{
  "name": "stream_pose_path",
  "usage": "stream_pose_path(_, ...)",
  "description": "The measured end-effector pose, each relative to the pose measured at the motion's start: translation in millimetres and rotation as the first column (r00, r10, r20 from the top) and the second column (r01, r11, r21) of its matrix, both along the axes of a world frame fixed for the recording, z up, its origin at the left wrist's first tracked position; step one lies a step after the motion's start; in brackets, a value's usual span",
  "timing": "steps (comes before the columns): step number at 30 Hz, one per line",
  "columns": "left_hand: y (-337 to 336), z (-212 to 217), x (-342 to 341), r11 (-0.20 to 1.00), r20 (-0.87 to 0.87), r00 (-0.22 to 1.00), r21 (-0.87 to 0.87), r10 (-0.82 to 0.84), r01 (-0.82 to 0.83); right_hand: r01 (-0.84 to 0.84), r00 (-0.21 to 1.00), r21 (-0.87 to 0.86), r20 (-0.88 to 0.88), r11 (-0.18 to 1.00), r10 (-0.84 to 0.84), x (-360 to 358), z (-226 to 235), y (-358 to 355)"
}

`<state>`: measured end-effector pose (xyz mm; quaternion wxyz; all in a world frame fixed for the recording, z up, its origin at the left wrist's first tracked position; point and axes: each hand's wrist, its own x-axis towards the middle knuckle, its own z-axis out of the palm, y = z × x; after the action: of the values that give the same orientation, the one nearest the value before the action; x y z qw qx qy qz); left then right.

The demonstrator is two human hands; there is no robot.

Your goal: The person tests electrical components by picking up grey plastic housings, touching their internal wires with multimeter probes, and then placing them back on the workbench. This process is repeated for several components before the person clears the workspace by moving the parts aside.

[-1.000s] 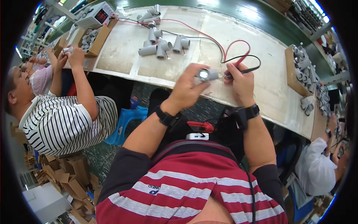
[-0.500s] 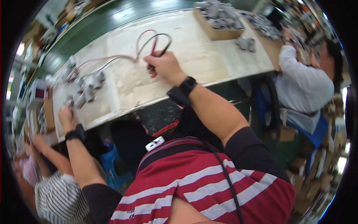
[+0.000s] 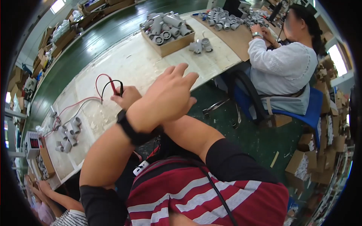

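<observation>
Mostly I see the long white workbench (image 3: 143, 64), with a cardboard box of grey pipe fittings (image 3: 167, 32) well beyond my hands. My left hand (image 3: 171, 94) hovers empty, fingers spread apart. Behind it, my right hand (image 3: 126, 97) is clamped on the red and black probe leads (image 3: 111, 84).

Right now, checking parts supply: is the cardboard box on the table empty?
No, the cardboard box on the table is piled with grey tube-shaped parts.
</observation>
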<state>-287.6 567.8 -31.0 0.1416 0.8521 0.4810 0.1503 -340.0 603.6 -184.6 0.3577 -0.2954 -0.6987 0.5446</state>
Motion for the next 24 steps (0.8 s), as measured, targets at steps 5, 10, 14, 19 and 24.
stream_pose_path(5, 90, -26, 57, 0.994, -0.129, 0.990, -0.076, 0.064, -0.074, -0.273, 0.946, -0.010, 0.178, 0.962, 0.270, 80, 32, 35)
stream_pose_path(10, 158, -56, 107, 0.969, -0.114, 0.963, 0.069, 0.244, -0.237, -0.413, 0.882, -0.296, -0.367, 0.861, 0.296, 107, -34, 62)
stream_pose_path(14, 202, -78, 117, 0.925, -0.188, 0.907, 0.028, 0.377, -0.378, -0.695, 0.672, -0.614, -0.740, 0.375, 0.034, 92, -103, 60)
stream_pose_path(19, 216, -74, 132, 0.945, -0.287, 0.920, -0.111, 0.266, -0.308, -0.834, 0.530, -0.551, -0.818, 0.039, -0.224, 88, -149, 58)
stream_pose_path(24, 208, -102, 105, 0.974, -0.084, 0.990, -0.187, 0.114, -0.128, -0.868, 0.486, -0.493, -0.826, -0.051, -0.287, 74, -158, 61)
